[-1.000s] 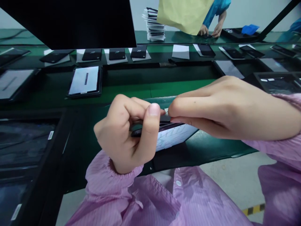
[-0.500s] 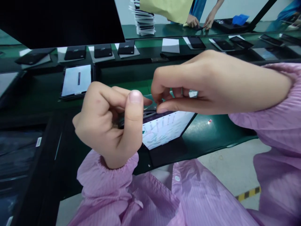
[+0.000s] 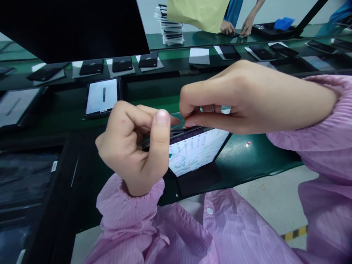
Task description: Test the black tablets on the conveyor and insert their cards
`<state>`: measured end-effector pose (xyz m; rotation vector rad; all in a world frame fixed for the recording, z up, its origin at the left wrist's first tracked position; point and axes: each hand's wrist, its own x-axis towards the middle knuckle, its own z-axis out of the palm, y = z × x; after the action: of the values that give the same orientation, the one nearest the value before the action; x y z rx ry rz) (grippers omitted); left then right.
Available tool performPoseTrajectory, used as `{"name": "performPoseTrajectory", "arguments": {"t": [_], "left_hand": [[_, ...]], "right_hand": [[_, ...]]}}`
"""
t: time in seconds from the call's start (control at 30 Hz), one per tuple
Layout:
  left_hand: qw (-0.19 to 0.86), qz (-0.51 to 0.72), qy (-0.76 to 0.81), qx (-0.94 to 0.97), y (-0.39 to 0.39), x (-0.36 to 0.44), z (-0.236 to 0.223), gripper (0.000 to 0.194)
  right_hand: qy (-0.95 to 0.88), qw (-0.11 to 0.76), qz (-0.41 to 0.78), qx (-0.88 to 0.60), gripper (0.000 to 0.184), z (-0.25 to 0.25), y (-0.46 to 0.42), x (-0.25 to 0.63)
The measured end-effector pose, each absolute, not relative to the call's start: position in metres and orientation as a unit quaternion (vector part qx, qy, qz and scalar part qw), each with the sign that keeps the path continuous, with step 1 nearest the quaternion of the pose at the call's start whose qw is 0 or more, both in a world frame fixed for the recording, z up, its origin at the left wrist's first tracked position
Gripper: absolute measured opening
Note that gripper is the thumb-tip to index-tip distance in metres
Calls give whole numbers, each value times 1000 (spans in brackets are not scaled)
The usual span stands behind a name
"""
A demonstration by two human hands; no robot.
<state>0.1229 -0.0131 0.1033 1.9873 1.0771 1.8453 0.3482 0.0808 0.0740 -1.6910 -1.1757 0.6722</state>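
Note:
A tablet (image 3: 196, 150) with a lit white screen stands tilted on its edge on the green bench. My left hand (image 3: 137, 143) grips its upper left corner, the thumb in front and the fingers behind. Above the top edge, my right hand (image 3: 220, 99) is closed in a pinch, thumb and index fingertip together at the tablet's rim. A tiny reddish-orange bit shows at those fingertips, too small to name. The other fingers of my right hand curl behind the tablet and are partly hidden.
Another lit tablet (image 3: 103, 96) lies beyond my left hand. Dark devices on white sheets line the far rail, including one device (image 3: 122, 64). A black monitor (image 3: 74, 31) overhangs the upper left. A black tray (image 3: 33, 176) sits at left. A co-worker's hands (image 3: 247, 25) work across the bench.
The view has shifted slightly, so most things sit a little further right. Both hands keep their hold; the reddish bit at my right fingertips now shows more clearly.

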Motion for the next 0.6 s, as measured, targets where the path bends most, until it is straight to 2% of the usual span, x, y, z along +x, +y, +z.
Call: {"name": "performPoseTrajectory", "arguments": {"t": [0.17,0.3,0.4,0.5,0.57,0.6], "left_hand": [[98,629,374,675,-13,121,101,21],[106,636,371,669,-13,120,97,22],[128,646,361,660,-14,123,99,23],[192,673,339,628,-12,122,104,22],[293,673,311,604,-7,115,100,21],[355,664,293,590,-4,109,92,28]], "right_hand": [[-490,454,303,-680,73,84,79,386],[-477,523,300,-640,69,81,74,362],[-446,570,312,-615,59,97,63,342],[-441,577,379,-574,50,129,42,347],[-449,610,384,-528,51,139,25,357],[-447,640,374,-500,48,135,16,360]]}}
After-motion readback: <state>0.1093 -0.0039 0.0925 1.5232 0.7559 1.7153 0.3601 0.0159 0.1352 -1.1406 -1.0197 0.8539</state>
